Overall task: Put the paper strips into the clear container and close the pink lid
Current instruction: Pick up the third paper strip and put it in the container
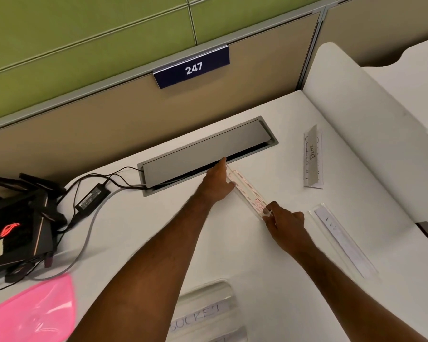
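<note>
A long clear strip holder with a red-printed paper strip (247, 191) lies on the white desk. My left hand (218, 181) rests flat on its far end. My right hand (282, 220) pinches its near end. A second strip in a clear sleeve (341, 239) lies to the right, and a folded strip with handwriting (313, 159) stands further back. The clear container (208, 309) sits at the bottom centre with a strip reading "BUCKET" visible through it. The pink lid (35, 312) lies apart from it at the bottom left.
A grey cable hatch (203, 151) is set into the desk just beyond my left hand. A black device with a red logo (13, 233), a power brick (92, 197) and cables crowd the left side. A white partition (371, 134) borders the right.
</note>
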`<state>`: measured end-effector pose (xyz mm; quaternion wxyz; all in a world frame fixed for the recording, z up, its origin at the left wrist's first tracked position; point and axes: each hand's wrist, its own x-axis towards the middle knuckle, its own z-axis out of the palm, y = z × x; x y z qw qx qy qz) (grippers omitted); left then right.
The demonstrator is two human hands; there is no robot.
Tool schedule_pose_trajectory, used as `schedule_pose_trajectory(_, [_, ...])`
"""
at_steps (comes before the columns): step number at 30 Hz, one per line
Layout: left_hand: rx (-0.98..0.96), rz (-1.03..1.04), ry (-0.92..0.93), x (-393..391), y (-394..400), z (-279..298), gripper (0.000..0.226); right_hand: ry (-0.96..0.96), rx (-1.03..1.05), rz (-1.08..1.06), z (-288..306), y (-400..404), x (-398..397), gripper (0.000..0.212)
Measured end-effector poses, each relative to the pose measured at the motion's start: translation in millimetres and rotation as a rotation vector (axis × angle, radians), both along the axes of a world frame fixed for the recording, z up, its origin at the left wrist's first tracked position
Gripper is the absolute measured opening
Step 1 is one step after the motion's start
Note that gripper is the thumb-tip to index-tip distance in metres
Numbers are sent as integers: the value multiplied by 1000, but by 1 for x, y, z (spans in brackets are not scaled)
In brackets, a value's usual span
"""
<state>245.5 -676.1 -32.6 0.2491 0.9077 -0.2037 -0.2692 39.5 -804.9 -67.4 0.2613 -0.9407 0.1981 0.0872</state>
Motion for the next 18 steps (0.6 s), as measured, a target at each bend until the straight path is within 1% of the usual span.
schedule_pose_trajectory(7, [-28,-11,-65,-8,12,11,86,-23,26,-2,13,3,-4,17])
schedule_pose_trajectory(12, [-59,11,-95,-19,25,28,87,-82,16,10,26,9,-10,26])
schedule_pose_trajectory(18, [-82,14,-137,-41,47,51,88,-157,-15,20,44,19,-20,32])
